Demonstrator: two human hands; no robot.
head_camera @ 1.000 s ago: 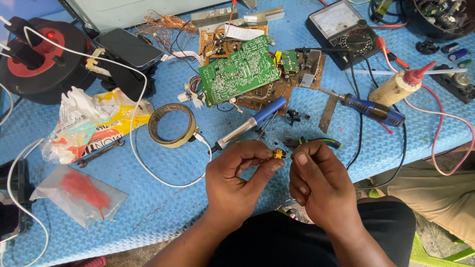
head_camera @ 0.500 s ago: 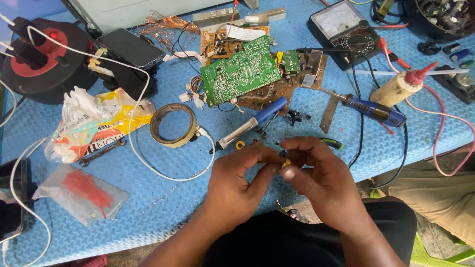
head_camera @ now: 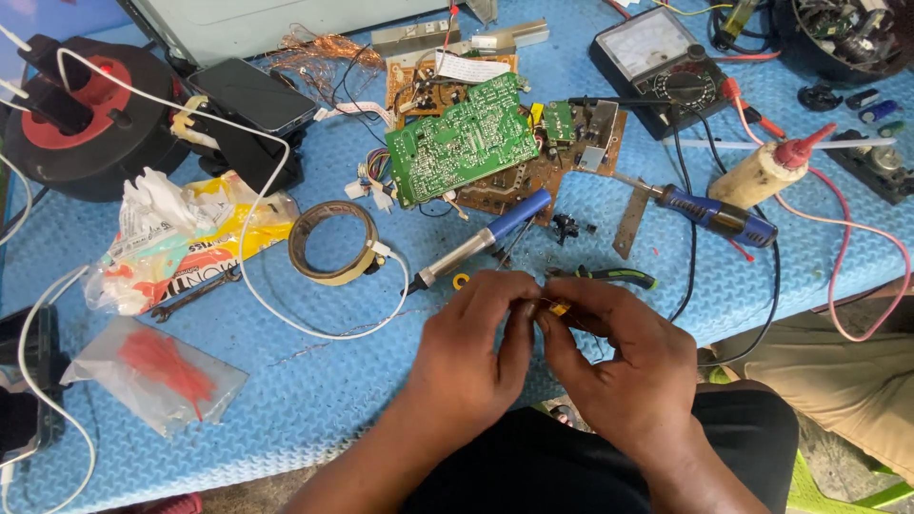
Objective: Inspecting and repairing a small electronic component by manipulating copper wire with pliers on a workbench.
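Observation:
My left hand (head_camera: pixel 476 347) and my right hand (head_camera: pixel 624 357) meet at the near edge of the blue mat (head_camera: pixel 314 381). Their fingertips pinch one small orange-yellow component (head_camera: pixel 559 306) between them. Most of that part is hidden by the fingers. A blue-handled soldering iron (head_camera: pixel 486 240) lies just beyond my left hand, tip toward the left. A small yellow ring (head_camera: pixel 461 281) rests on the mat by my left knuckles. Green-handled pliers (head_camera: pixel 609 277) lie just past my right hand.
A green circuit board (head_camera: pixel 462 138) sits on brown boards at centre back. A tape roll (head_camera: pixel 333 241), white cable, crumpled wrapper (head_camera: pixel 181 238), red-and-black reel (head_camera: pixel 86 114), analog meter (head_camera: pixel 657 57), second blue tool (head_camera: pixel 714 214) and glue bottle (head_camera: pixel 766 171) crowd the mat.
My hands have come together: a second ago they were a little apart with the component at the left fingertips; now both sets of fingers close on it.

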